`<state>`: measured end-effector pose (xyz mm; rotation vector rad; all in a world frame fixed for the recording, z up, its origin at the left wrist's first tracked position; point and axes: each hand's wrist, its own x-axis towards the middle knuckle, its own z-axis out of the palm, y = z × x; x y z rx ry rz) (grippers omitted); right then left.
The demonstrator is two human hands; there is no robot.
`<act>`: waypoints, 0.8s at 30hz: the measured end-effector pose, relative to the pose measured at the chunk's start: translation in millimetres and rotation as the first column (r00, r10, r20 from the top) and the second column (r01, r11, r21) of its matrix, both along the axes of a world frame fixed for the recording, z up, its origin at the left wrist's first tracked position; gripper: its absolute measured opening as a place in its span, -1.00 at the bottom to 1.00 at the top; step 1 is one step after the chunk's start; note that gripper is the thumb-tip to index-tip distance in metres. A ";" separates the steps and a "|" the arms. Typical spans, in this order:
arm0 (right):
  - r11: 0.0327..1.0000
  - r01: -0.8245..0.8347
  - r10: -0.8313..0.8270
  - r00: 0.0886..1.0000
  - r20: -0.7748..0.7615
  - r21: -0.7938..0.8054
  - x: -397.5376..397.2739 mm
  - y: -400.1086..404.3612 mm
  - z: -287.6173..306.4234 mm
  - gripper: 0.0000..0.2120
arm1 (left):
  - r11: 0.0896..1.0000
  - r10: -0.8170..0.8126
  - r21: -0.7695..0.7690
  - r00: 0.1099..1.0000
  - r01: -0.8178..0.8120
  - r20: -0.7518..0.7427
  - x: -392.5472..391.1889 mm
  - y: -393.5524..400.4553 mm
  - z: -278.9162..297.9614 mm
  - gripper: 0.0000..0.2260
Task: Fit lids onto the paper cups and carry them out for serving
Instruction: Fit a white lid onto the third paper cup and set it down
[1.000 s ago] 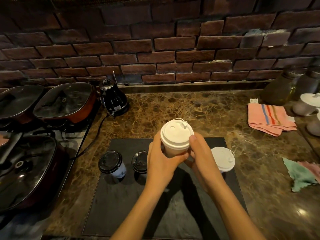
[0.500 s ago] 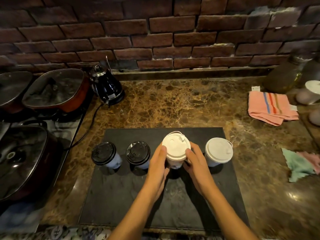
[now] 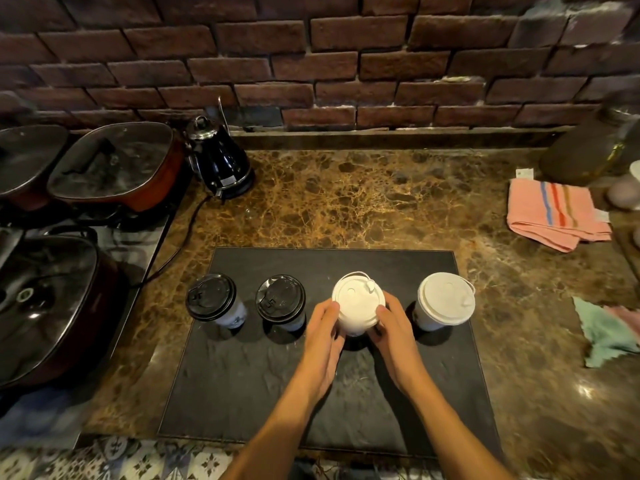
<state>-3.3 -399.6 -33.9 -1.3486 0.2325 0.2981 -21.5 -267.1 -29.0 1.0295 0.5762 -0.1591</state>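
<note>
Left hand and right hand grip the center white-lidded cup (its body mostly hidden); fingertips unseen behind it.

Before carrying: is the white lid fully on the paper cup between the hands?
On: the white lid sits level on its paper cup. Full seal: cannot tell.

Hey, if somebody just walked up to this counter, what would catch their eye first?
Four lidded paper cups in a row on the black mat: both hands, left hand and right hand, grip the white-lidded cup. Left sits a black kettle, right a striped pink towel.
</note>
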 end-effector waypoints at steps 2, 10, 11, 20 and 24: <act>1.000 0.010 -0.010 1.000 0.006 -0.023 0.5 -1.5 -3.9 -0.67 | 1.000 -0.030 -0.005 0.999 0.030 0.011 0.0 -0.8 -1.8 -0.55; 0.998 -0.004 0.006 1.000 0.022 -0.059 2.3 -1.5 -10.5 -0.62 | 1.000 -0.002 -0.019 1.000 0.002 0.022 -0.1 0.4 -15.8 -0.75; 0.999 -0.002 0.003 1.000 0.020 -0.054 2.3 -0.9 -9.2 -0.62 | 1.000 -0.004 -0.011 1.000 0.004 0.020 0.0 0.0 -14.4 -0.72; 0.997 0.032 -0.028 0.998 0.055 -0.076 -6.9 -1.7 -3.7 -0.72 | 0.996 -0.034 0.075 0.994 0.042 -0.103 -6.0 1.6 -12.8 -0.86; 0.990 0.051 -0.044 0.998 0.053 -0.133 -12.7 -4.9 -0.6 -0.75 | 0.995 -0.018 0.095 0.989 0.033 -0.147 -11.4 -1.1 -5.0 -0.77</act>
